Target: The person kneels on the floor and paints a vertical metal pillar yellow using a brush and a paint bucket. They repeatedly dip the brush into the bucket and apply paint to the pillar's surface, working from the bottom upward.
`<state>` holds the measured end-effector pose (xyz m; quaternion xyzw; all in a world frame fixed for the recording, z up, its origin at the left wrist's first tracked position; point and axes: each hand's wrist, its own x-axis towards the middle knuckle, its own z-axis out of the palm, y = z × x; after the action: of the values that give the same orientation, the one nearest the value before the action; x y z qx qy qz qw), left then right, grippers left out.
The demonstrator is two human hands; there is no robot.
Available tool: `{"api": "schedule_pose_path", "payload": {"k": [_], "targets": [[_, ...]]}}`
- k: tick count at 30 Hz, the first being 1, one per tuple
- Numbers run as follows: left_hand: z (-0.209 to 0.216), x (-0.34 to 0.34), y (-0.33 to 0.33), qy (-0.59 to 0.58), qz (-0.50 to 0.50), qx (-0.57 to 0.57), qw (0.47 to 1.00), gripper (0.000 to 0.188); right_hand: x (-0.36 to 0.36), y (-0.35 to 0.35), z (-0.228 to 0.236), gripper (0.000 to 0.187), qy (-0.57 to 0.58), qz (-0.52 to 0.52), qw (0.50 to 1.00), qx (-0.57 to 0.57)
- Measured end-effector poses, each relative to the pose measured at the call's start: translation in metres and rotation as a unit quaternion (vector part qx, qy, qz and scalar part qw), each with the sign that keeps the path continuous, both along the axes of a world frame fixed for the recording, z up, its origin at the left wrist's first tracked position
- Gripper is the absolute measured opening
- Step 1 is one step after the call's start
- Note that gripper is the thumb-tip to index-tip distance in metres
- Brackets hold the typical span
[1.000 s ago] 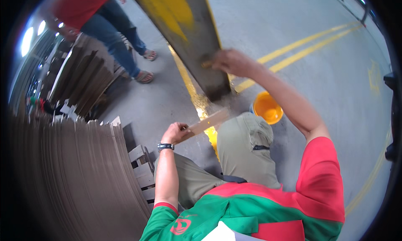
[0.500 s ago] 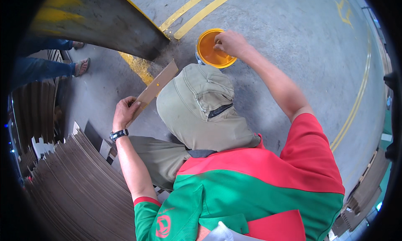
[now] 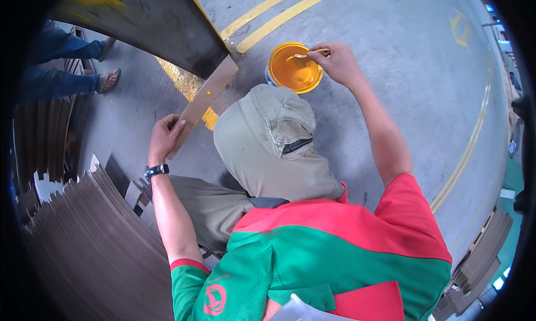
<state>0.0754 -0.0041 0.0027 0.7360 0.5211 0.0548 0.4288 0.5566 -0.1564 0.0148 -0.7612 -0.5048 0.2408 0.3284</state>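
My left hand (image 3: 166,135), a watch at its wrist, pinches the lower end of a long cardboard strip (image 3: 196,108). The strip slants up and to the right, and a small spot of yellow paint marks its face. Its far end overlaps the lower corner of a dark metal panel in the picture. At the right rim of a round bucket (image 3: 304,91) of yellow-orange paint (image 3: 287,75), my right hand (image 3: 336,63) is closed on the handle of a paintbrush (image 3: 301,56). The brush end reaches over the paint; whether it touches the surface I cannot tell.
The dark metal panel (image 3: 167,33) with yellow edges stands at upper left. Wet-looking yellow paint (image 3: 180,82) marks the floor under the strip. Another person's legs (image 3: 70,86) are at far left. Stacked brown sheets (image 3: 103,248) fill the lower left; more stacks (image 3: 483,248) lie at right.
My right hand has drawn back from inside the bucket toward its right rim, bringing the brush into sight. The strip's far end has moved up toward the metal panel's corner.
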Motion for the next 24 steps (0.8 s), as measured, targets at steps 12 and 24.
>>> {"api": "schedule_pose_path", "payload": {"k": [12,24], "targets": [[0.006,0.010,-0.004,-0.029,-0.001,0.000,1.000,0.027,-0.066,-0.019,-0.042,0.033,0.222,-0.177,0.958,0.034],[0.002,0.008,-0.003,-0.032,0.001,0.019,0.999,0.026,-0.040,-0.045,-0.039,0.025,0.103,0.029,0.991,0.085]]}}
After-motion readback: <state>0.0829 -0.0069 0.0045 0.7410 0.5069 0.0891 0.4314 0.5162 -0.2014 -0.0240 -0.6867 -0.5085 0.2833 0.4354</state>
